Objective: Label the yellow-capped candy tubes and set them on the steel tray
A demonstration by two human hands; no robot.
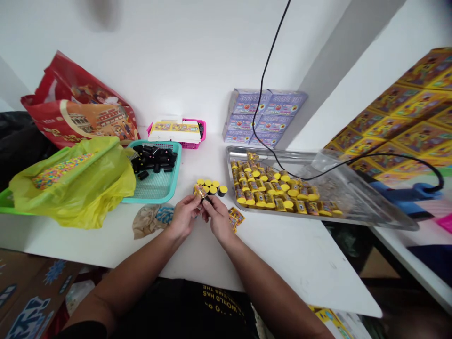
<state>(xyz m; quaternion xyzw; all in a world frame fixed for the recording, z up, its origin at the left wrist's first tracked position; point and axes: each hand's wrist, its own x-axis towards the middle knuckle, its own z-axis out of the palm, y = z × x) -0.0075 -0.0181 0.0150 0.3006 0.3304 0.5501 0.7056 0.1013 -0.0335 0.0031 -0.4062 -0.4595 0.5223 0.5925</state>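
My left hand and my right hand meet over the white table, fingers pinched together on one small black tube with a yellow printed label. Just beyond my fingers stand several small tubes with yellow caps. A few loose yellow labels lie by my right hand. Right of them, a metal tray holds several labelled yellow tubes. A teal basket to the left holds several bare black tubes.
A yellow plastic bag of coloured sweets sits at the left, a red bag behind it. A pink basket and purple boxes stand at the wall. A black cable hangs over the tray. Yellow boxes are stacked at the right.
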